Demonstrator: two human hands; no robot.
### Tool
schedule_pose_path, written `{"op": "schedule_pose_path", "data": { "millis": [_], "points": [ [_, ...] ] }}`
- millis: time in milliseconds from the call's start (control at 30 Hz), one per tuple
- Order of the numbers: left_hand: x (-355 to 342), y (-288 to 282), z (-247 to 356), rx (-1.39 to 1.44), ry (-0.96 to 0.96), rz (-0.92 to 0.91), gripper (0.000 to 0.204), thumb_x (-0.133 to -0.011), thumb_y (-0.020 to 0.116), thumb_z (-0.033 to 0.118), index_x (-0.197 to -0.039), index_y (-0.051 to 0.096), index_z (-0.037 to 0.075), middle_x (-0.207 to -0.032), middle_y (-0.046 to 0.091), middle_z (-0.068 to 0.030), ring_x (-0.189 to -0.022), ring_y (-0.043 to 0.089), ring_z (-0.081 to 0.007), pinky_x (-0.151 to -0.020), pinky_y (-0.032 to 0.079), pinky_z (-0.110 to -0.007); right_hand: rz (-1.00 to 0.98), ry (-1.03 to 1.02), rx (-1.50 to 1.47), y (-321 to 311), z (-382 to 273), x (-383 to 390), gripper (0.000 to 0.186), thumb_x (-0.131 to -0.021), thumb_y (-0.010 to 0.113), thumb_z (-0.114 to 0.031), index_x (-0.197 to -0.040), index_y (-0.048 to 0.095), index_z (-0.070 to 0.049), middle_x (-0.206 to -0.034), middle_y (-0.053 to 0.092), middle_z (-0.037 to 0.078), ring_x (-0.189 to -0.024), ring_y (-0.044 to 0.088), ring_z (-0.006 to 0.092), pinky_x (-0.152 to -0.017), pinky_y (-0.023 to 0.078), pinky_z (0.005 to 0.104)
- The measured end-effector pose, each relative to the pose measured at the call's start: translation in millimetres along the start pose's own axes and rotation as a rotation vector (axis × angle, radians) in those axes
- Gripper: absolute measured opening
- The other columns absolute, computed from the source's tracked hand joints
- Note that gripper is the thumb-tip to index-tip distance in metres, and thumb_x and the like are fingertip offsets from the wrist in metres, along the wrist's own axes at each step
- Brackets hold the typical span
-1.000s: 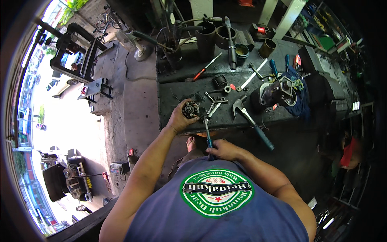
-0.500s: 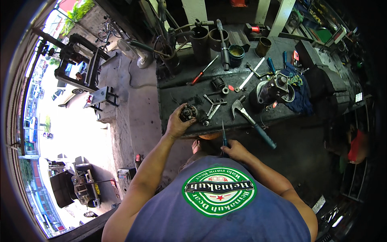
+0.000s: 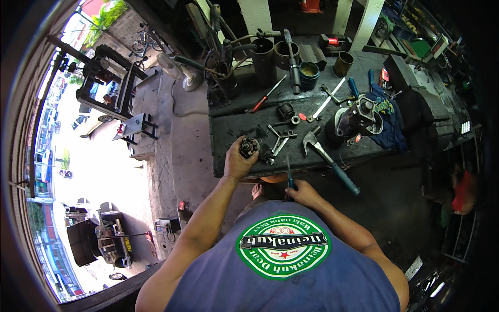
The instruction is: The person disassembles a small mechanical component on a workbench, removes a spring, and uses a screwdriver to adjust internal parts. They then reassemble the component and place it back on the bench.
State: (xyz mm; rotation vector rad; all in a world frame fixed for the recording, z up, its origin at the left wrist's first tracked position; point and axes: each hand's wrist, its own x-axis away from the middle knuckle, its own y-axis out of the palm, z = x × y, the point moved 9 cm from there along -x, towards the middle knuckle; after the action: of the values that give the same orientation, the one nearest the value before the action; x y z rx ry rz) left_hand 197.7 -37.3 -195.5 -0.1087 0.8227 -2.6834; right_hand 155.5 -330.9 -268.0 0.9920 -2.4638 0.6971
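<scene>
One left hand (image 3: 238, 162) curls round a knobbly, round metal part (image 3: 250, 147) at the black bench's (image 3: 228, 122) near left corner, while the right hand (image 3: 303, 194) clasps a slim, blue-handled tool (image 3: 289, 176), a steel hammer (image 3: 323, 154) (grip overhanging) lying farther right.

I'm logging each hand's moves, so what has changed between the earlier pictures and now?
The right hand has drawn the blue-handled tool to the right: its tip was close beside the round metal part a second ago and is now farther from it. Nothing was taken or let go. The left hand still holds the part, and the hammer and three-armed tool lie as before.
</scene>
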Motion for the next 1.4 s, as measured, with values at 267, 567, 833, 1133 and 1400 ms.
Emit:
{"op": "schedule_pose_path", "data": {
  "millis": [267, 567, 833, 1133, 1400],
  "points": [
    [30.6, -3.4, -11.6, 0.161, 0.013, -0.088, 0.121, -0.082, 0.097, 0.009, -0.177, 0.022, 0.003, -0.172, 0.045, -0.0236, -0.16, 0.046, -0.0317, -0.134, 0.036, -0.043, 0.055, 0.035, 0.028, -12.2, -7.3, 7.4, 0.038, -0.104, 0.074, -0.031, -0.116, 0.075, 0.005, -0.099, 0.083, 0.021, -0.093, 0.082, 0.033, -0.089, 0.061, 0.0465],
    [72.9, -17.2, -72.3, 0.206, -0.145, -0.048, 0.098, -0.088, 0.092, 0.009, -0.171, 0.039, 0.003, -0.164, 0.056, -0.0212, -0.152, 0.056, -0.0331, -0.127, 0.046, -0.046, 0.012, 0.117, -0.008, -6.1, -28.0, 1.6, 0.035, -0.106, 0.07, -0.028, -0.114, 0.074, 0.006, -0.097, 0.083, 0.018, -0.091, 0.081, 0.0282, -0.087, 0.061, 0.0442],
    [84.7, -39.6, -87.5, 0.145, -0.127, -0.066, 0.064, -0.093, 0.086, 0.014, -0.152, 0.064, 0.003, -0.148, 0.069, -0.0207, -0.139, 0.068, -0.035, -0.115, 0.056, -0.046, 0.036, 0.189, 0.001, 3.4, -48.8, -11.4, 0.033, -0.106, 0.073, -0.028, -0.111, 0.074, 0.004, -0.097, 0.083, 0.018, -0.09, 0.081, 0.0303, -0.084, 0.061, 0.0455],
    [49.5, -66.8, -44.5, 0.06, 0.218, -0.089, 0.07, -0.092, 0.086, 0.009, -0.157, 0.06, 0.002, -0.156, 0.065, -0.0183, -0.145, 0.064, -0.0326, -0.121, 0.052, -0.043, 0.18, 0.194, 0.098, 5.1, -58.6, -19.6, 0.033, -0.103, 0.074, -0.029, -0.111, 0.076, 0.002, -0.095, 0.082, 0.02, -0.092, 0.081, 0.0333, -0.085, 0.06, 0.0464],
    [-30.0, -22.4, -17.3, 0.2, 0.225, -0.47, 0.084, -0.085, 0.087, 0.009, -0.163, 0.055, 0.001, -0.161, 0.063, -0.0195, -0.151, 0.061, -0.031, -0.125, 0.048, -0.042, 0.257, 0.269, 0.0, 18.6, -47.7, -0.8, 0.031, -0.105, 0.072, -0.024, -0.114, 0.074, 0.006, -0.1, 0.083, 0.02, -0.092, 0.082, 0.0276, -0.085, 0.062, 0.0431]
  ]
}}
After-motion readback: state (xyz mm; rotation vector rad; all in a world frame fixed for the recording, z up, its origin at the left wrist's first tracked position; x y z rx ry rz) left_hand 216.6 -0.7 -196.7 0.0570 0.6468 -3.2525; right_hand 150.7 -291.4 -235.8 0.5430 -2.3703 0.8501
